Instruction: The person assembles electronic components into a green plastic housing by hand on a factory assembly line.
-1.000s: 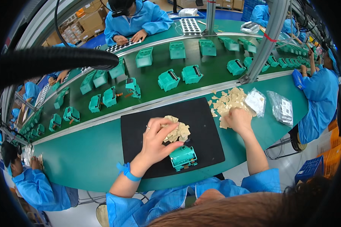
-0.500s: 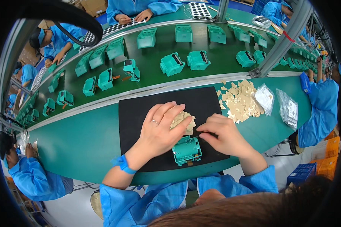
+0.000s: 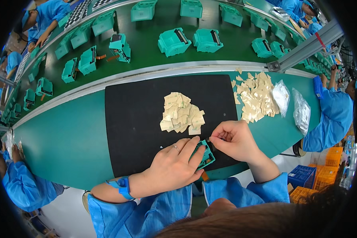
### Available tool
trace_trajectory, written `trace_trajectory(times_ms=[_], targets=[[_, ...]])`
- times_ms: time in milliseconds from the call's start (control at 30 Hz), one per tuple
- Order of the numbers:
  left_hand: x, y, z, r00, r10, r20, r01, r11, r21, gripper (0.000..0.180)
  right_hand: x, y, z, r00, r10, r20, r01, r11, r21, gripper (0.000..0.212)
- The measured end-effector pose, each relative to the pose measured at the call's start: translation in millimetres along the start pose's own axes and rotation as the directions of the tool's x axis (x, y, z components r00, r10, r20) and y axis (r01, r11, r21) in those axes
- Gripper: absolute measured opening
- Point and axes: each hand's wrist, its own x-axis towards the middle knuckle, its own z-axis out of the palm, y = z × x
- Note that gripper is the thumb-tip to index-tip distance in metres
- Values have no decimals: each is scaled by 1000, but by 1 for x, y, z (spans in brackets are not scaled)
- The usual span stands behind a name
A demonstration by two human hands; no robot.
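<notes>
My left hand (image 3: 176, 160) lies over a green plastic housing (image 3: 206, 157), its fingers gripping the part and covering much of it. An orange flex cable (image 3: 204, 175) sticks out at the housing's near side. At the far right corner of the housing, my right hand (image 3: 237, 139) is closed in a pinch; a small dark bit shows by the fingertips, too small to name. Beyond both hands, a pile of cream-coloured adhesive pieces (image 3: 180, 113) rests on the black mat (image 3: 135, 119).
More cream pieces (image 3: 258, 97) are heaped right of the mat, beside two clear plastic bags (image 3: 301, 111). Past a metal rail (image 3: 146, 73), a green conveyor carries several green housings (image 3: 208, 40). A slanted metal post (image 3: 305, 45) rises at right. Co-workers sit at both sides.
My left hand has come down from the cream pile onto the housing, uncovering the pile. The housing now sits turned under it. My right hand stays pinched nearby. The view has shifted.
</notes>
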Motion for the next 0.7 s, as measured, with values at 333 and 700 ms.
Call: trace_trajectory(times_ms=[333,700], targets=[[3,-4,6,1000,-5,-19,5,1000,21,46,10,-1,0,992,-45,114,57,992,-110,7],[4,-4,8,1000,-12,-10,12,1000,24,47,11,4,1,995,-24,101,37,991,-127,8]])
